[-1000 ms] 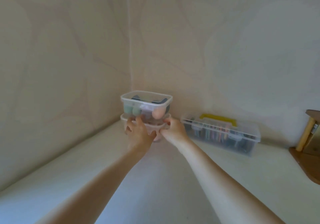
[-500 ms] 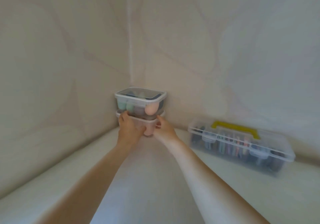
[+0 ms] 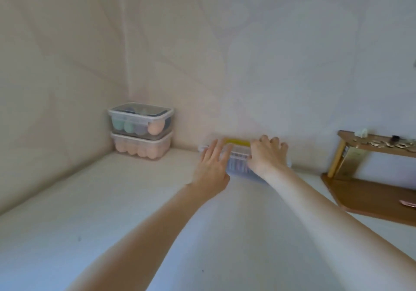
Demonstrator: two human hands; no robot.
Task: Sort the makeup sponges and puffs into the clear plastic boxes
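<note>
Half a second ago both hands held the lower of the two stacked boxes in the corner. Now the hands have left the stack and have moved to the right, to the long clear case (image 3: 238, 163) with the yellow handle (image 3: 238, 141) that lies against the back wall.

The stack stands alone in the corner on the white counter (image 3: 139, 200). The upper box (image 3: 140, 122) holds green, dark and peach sponges under its closed lid. The lower box (image 3: 141, 148) is full of peach sponges.

The left hand (image 3: 212, 167) has its fingers (image 3: 213, 150) straight and a little spread, and they lie on the left part of the case. The right hand (image 3: 266, 158) rests on the right part of the case, its fingers (image 3: 275, 143) bent over the top toward the wall. The picture is blurred here, so I cannot tell if this hand really grips the case.

At the right edge stands a wooden shelf (image 3: 373, 197), apart from the case.
</note>
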